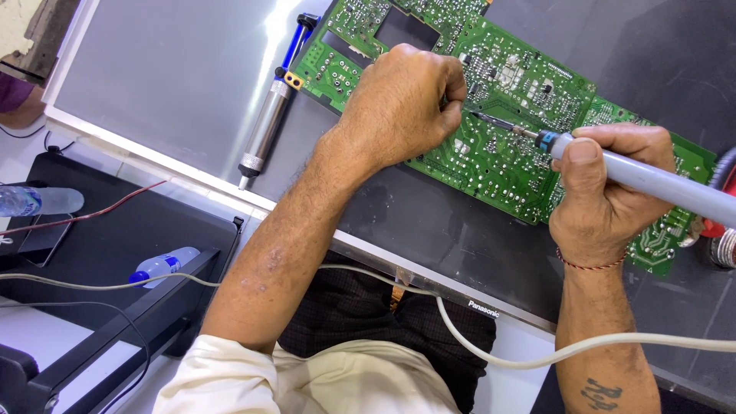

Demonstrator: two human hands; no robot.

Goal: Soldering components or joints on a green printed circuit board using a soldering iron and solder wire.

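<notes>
A green circuit board point(506, 153) lies solder side up on a flat screen panel point(169, 84). My left hand point(402, 103) rests on the board as a fist, fingers curled at the spot where the iron's tip points; whether it pinches anything is hidden. My right hand point(606, 192) grips a grey soldering iron point(652, 180) with a blue collar, its thin tip point(491, 121) touching the board beside my left fingers.
A silver and blue desoldering pump point(270, 115) lies on the panel left of the board. A white cable point(460, 330) crosses my lap. Two plastic bottles point(165, 264) lie on black equipment at the left. A solder reel point(724, 245) sits at the right edge.
</notes>
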